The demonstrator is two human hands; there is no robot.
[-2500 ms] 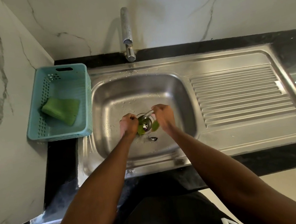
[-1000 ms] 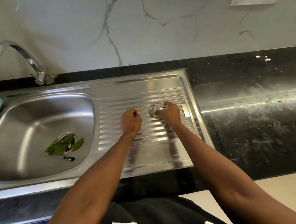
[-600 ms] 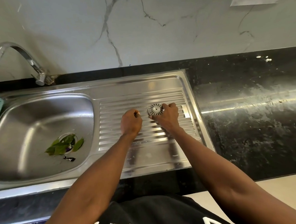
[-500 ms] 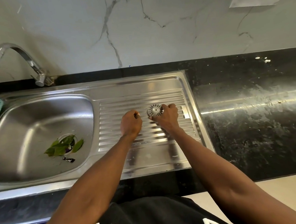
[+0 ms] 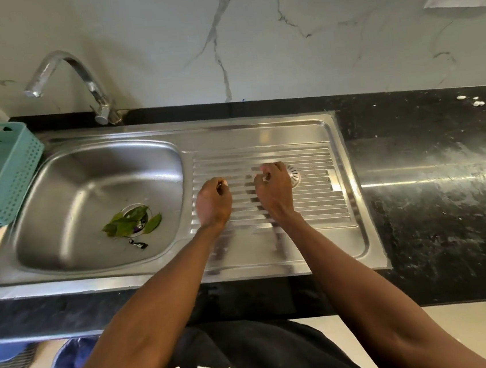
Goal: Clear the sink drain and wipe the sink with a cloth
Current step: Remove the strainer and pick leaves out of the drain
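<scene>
While empty and loosely curled, both hands (image 5: 243,197) over the drainboard (image 5: 313,206) beside strainer (image 5: 293,175).

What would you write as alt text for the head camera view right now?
Both hands, left and right, hover loosely curled over the ribbed drainboard, the metal drain strainer lying just beyond the right hand. Green leaves cover the sink drain.

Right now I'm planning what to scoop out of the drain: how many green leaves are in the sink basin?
About 5, though they overlap, so some may be hidden. The green leaves lie clustered over the drain opening; one leaf sits at the cluster's right edge, on the basin floor.
</scene>
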